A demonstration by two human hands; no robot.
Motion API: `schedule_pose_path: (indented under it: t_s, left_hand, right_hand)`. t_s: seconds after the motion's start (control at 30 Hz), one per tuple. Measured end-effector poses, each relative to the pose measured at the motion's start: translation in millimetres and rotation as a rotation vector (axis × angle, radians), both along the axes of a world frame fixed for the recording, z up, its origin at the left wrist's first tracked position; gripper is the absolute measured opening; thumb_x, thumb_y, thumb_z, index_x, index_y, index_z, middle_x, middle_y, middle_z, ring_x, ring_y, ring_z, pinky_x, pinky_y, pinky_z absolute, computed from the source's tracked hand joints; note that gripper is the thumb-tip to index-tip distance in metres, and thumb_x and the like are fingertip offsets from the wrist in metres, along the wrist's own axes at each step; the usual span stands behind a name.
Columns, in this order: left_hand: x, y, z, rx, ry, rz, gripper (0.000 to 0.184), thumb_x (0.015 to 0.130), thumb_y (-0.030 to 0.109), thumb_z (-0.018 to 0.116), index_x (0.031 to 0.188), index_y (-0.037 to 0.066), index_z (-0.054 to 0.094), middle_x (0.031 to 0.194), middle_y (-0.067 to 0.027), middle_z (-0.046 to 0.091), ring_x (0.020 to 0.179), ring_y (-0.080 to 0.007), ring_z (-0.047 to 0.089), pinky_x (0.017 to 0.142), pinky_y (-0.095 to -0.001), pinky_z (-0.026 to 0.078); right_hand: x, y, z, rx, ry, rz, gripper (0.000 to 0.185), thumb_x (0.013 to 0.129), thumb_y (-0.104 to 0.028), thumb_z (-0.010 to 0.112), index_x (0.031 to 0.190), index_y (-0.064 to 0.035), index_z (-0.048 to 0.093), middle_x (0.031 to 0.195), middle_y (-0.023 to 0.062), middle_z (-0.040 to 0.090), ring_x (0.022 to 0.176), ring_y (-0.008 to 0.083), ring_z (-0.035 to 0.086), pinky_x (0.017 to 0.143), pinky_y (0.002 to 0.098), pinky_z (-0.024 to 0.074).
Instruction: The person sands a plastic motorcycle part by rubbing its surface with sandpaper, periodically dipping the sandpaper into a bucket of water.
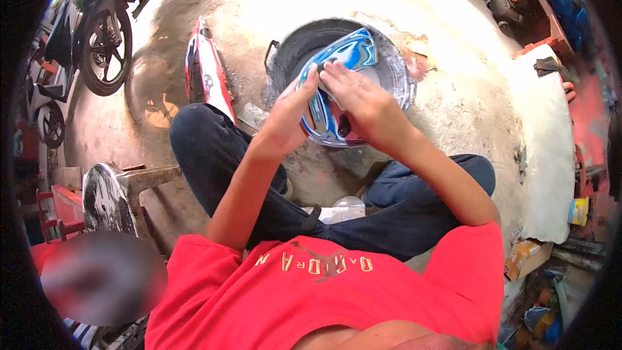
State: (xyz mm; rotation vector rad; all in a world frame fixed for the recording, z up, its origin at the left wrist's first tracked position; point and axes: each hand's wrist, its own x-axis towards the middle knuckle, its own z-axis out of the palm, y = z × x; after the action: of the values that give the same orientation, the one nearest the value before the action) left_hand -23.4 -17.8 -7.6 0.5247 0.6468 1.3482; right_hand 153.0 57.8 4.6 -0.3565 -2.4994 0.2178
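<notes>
A blue, white and red glossy panel (353, 52) is held over a round dark tub (291, 45) on the floor between my knees. My left hand (291, 113) holds the panel's left edge, with the thumb pointing up along it. My right hand (363, 100) lies against the panel's middle, fingers together; a small dark thing shows near its fingertips, too little of it to make out. The panel's lower part curves down to the tub's near rim.
A red and white panel (210, 74) lies left of the tub. Motorcycles (107, 45) stand at the upper left. A clear plastic container (350, 209) is between my legs. A cardboard box (526, 259) sits at the lower right, an orange crate (547, 19) at the upper right.
</notes>
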Motion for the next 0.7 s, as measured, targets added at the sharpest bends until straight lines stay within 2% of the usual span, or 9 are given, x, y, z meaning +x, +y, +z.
schedule_pose_path:
  t_s: [0.07,0.13,0.33,0.4,0.43,0.53,0.57,0.67,0.7]
  left_hand:
    - [9,0,3,-0.041,-0.002,0.090,0.049,0.107,0.033,0.045,0.145,0.003,0.041,0.136,-0.0100,0.058,0.120,-0.0203,0.060,0.101,-0.0377,0.050]
    - [12,-1,6,-0.062,-0.001,0.073,0.049,0.108,0.034,0.044,0.145,0.003,0.041,0.135,-0.0092,0.058,0.120,-0.0200,0.060,0.102,-0.0374,0.050]
    - [13,1,-10,-0.146,-0.070,0.081,0.048,0.108,0.037,0.040,0.144,0.004,0.042,0.133,-0.0088,0.059,0.118,-0.0207,0.062,0.099,-0.0365,0.052]
    - [15,0,2,-0.130,-0.094,0.018,0.049,0.108,0.039,0.039,0.144,0.005,0.042,0.132,-0.0092,0.059,0.117,-0.0212,0.062,0.098,-0.0373,0.053]
    - [16,-1,6,-0.161,-0.068,0.008,0.050,0.108,0.041,0.037,0.144,0.006,0.041,0.132,-0.0097,0.059,0.116,-0.0217,0.063,0.097,-0.0393,0.053]
    - [16,3,-11,-0.141,-0.037,0.031,0.050,0.108,0.041,0.038,0.144,0.006,0.041,0.132,-0.0099,0.059,0.116,-0.0216,0.063,0.097,-0.0400,0.053]
    - [19,4,-10,-0.158,-0.074,0.105,0.051,0.108,0.041,0.039,0.145,0.006,0.041,0.131,-0.0101,0.059,0.116,-0.0215,0.063,0.097,-0.0395,0.053]
    - [17,6,-8,-0.148,-0.059,0.069,0.051,0.107,0.041,0.040,0.144,0.006,0.041,0.131,-0.0102,0.060,0.115,-0.0213,0.063,0.097,-0.0399,0.054]
    - [18,7,-7,-0.124,-0.067,0.052,0.052,0.107,0.041,0.040,0.144,0.004,0.042,0.130,-0.0106,0.060,0.115,-0.0214,0.064,0.096,-0.0402,0.054]
  right_hand:
    - [6,26,-3,0.022,-0.051,-0.043,0.047,0.086,0.004,0.054,0.133,0.0010,0.057,0.136,0.0217,0.058,0.126,0.0342,0.058,0.107,0.0418,0.0467]
    - [10,56,-7,-0.249,0.017,-0.311,0.038,0.092,0.002,0.050,0.129,0.0018,0.060,0.131,0.0242,0.061,0.125,0.0343,0.059,0.105,0.0397,0.0479]
    - [1,16,-8,-0.066,-0.022,0.048,0.047,0.087,0.007,0.055,0.133,0.0006,0.056,0.134,0.0229,0.059,0.125,0.0354,0.058,0.106,0.0413,0.0463]
    - [9,57,-16,-0.291,0.000,-0.177,0.043,0.087,0.006,0.056,0.130,0.0015,0.059,0.132,0.0231,0.060,0.124,0.0350,0.059,0.104,0.0415,0.0477]
    - [10,68,-21,-0.224,-0.047,-0.325,0.040,0.087,0.005,0.057,0.127,0.0015,0.061,0.131,0.0231,0.061,0.122,0.0345,0.061,0.103,0.0411,0.0492]
    - [-2,21,-19,-0.147,0.013,-0.103,0.040,0.088,0.003,0.058,0.128,-0.0001,0.061,0.130,0.0232,0.061,0.121,0.0346,0.061,0.102,0.0408,0.0499]
    - [-9,3,-15,-0.041,0.080,-0.031,0.041,0.087,-0.007,0.058,0.128,-0.0026,0.062,0.126,0.0211,0.064,0.115,0.0333,0.064,0.098,0.0421,0.0522]
    - [3,45,-23,0.004,0.049,-0.067,0.042,0.085,-0.009,0.061,0.127,-0.0044,0.062,0.126,0.0187,0.065,0.113,0.0327,0.065,0.096,0.0418,0.0534]
    - [7,60,-21,-0.227,0.010,-0.225,0.042,0.085,-0.010,0.061,0.126,-0.0055,0.063,0.126,0.0169,0.065,0.111,0.0318,0.066,0.093,0.0409,0.0547]
